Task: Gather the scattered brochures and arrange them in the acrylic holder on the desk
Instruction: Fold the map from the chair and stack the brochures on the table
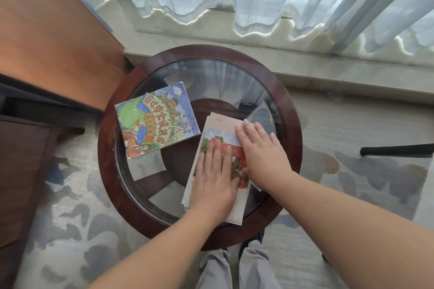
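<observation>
My left hand (215,178) lies flat, fingers straight and together, on the near half of a stack of brochures (220,129). My right hand (260,155) lies flat too, across the stack's far right part. Its thumb sits down at the right edge, and I cannot tell whether it hooks under. Neither hand grips anything; both only press.

The stack lies at the near right of the round glass-topped table (105,148), its near end reaching over the wooden rim. Its sheets are slightly fanned along the left side. 1 illustrated brochure (156,122) lies apart, tilted, toward the table's left edge.

I judge the step to be squaring the pile. To do it well I would keep 1 palm down as an anchor and nudge the fanned edges in with the other. Then I would slide the pile toward the near rim, where an edge can be pinched, since flat paper on glass is hard to lift.

The acrylic holder is not in view, so I cannot say what it contains.
</observation>
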A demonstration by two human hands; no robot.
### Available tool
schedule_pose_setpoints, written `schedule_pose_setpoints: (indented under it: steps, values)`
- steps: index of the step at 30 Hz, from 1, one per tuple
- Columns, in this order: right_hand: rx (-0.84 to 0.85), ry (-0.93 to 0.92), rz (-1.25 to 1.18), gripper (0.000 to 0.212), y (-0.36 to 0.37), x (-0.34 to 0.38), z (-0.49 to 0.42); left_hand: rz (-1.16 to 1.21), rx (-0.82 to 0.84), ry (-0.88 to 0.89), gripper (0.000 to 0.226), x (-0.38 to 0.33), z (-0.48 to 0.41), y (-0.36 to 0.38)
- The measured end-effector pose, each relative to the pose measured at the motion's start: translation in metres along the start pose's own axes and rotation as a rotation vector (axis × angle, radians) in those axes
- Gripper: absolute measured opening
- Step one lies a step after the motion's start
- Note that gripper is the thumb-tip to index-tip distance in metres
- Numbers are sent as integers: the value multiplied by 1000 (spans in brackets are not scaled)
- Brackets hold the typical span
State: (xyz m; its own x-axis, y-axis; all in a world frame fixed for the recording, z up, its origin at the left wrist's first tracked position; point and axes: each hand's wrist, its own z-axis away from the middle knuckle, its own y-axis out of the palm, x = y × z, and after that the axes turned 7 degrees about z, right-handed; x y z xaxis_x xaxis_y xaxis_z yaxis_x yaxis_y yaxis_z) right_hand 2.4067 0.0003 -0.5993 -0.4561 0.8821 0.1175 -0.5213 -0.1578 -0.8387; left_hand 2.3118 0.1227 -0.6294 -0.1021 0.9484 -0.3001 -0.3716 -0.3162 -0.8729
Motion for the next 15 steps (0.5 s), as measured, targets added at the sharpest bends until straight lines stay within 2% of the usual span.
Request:
schedule_pose_setpoints:
  steps: [7, 15]
  values:
    - [5, 18, 14, 109, -3, 4, 3, -109, 95, 18, 91, 6, 34, 10]
    - [17, 6, 90, 107, 13, 15, 21, -83, 94, 43, 90, 8, 35, 14]
